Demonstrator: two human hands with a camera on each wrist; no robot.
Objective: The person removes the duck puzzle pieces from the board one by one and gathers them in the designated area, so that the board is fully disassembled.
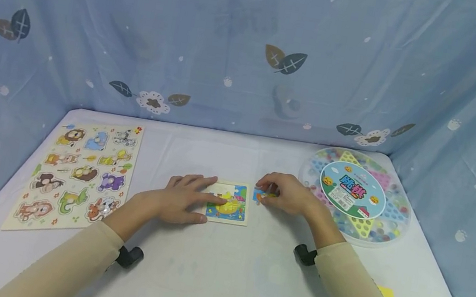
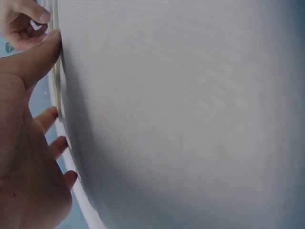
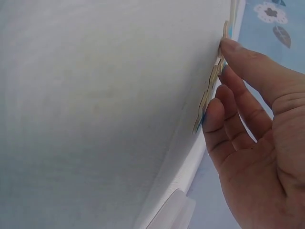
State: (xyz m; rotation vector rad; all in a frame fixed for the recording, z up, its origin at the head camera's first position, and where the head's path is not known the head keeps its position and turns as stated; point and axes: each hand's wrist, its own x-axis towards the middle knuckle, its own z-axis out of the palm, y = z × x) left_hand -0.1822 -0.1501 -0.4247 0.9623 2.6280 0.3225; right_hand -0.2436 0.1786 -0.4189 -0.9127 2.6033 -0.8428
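A small wooden jigsaw puzzle with a yellow picture on blue lies mid-table in a pale frame. Across its left part spreads my left hand, index finger touching the yellow picture and thumb at the frame's near left corner. Part of the upper left of the puzzle shows bare, pale backing; the hand hides the left edge. Just right of the frame, my right hand pinches a blue and orange puzzle piece between thumb and fingers. Low at the table, the right wrist view shows a row of thin piece edges under these fingers.
At the left lies a large animal peg-puzzle board. A round, clear Chinese checkers set with colored marbles stands close beyond the right hand. A yellow block sits partly behind the right sleeve. Patterned blue curtains surround the white table.
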